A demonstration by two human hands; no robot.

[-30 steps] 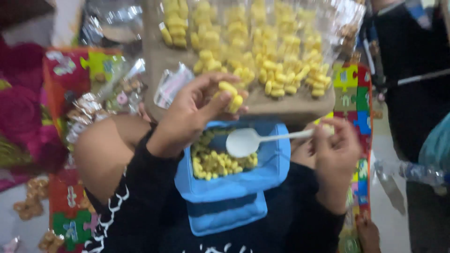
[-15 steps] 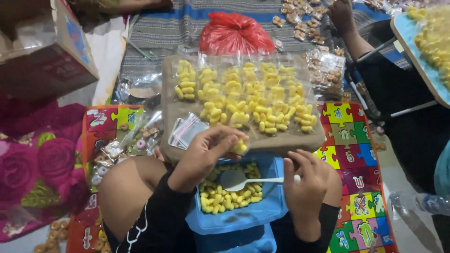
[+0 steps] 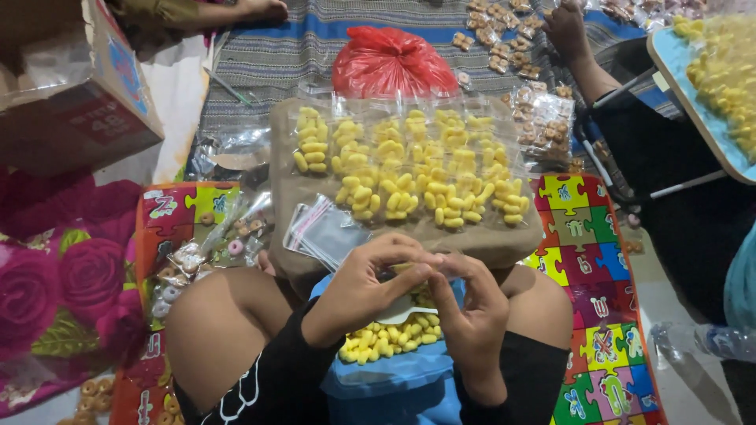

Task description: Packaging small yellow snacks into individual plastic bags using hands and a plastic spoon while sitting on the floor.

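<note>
Both hands, left (image 3: 370,287) and right (image 3: 472,315), pinch what is probably a small clear bag (image 3: 416,271), above the tub (image 3: 394,378) at 6 o'clock. Light, slippery film; grip its mouth edges.

A brown board (image 3: 504,240) rests across the person's knees, carrying rows of small clear bags of yellow snacks (image 3: 409,169) and a stack of empty clear bags (image 3: 327,232). Beneath it the floor bears a colourful puzzle mat (image 3: 591,228), a striped cloth (image 3: 276,55) and a red plastic bag (image 3: 390,63).

One red bag (image 3: 391,61), one cardboard box (image 3: 75,94), one blue tub (image 3: 394,382), two hands (image 3: 370,287)
</note>
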